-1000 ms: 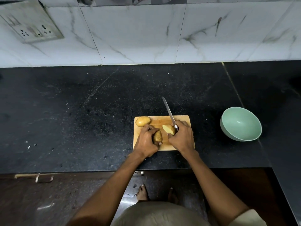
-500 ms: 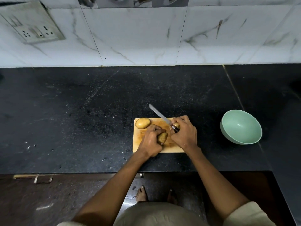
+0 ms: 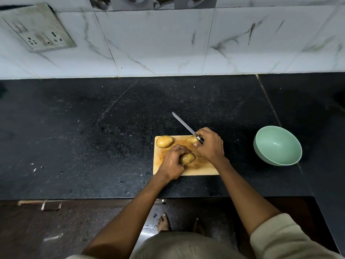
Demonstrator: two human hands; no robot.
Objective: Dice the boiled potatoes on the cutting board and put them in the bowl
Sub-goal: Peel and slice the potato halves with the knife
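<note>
Potatoes sit on the wooden cutting board point(image 3: 197, 171) in three pieces: a whole potato point(image 3: 164, 141) at the far left corner, a half potato point(image 3: 187, 158) near the middle, and a second half point(image 3: 192, 140) at the far edge. The left hand point(image 3: 172, 161) curls its fingers round the half potato and holds it down against the board. The right hand point(image 3: 210, 144) grips the handle of a knife point(image 3: 183, 124), whose blade points up and away over the dark counter point(image 3: 93, 128), clear of the food; the same hand's fingertips seem to touch the second half, though how firmly cannot be told. The green bowl point(image 3: 277, 145) stands well apart to the right, off the board, with nothing visible inside it.

Dicing has barely begun, by the look of it. To do this step well, the half potato should lie cut face down so it cannot rock, with the left fingertips tucked back behind the knuckles. The blade needs to swing round square to the piece before it comes down. Boiled flesh is soft and likely to crumble, so light, even strokes should serve better than hard pressing.
</note>
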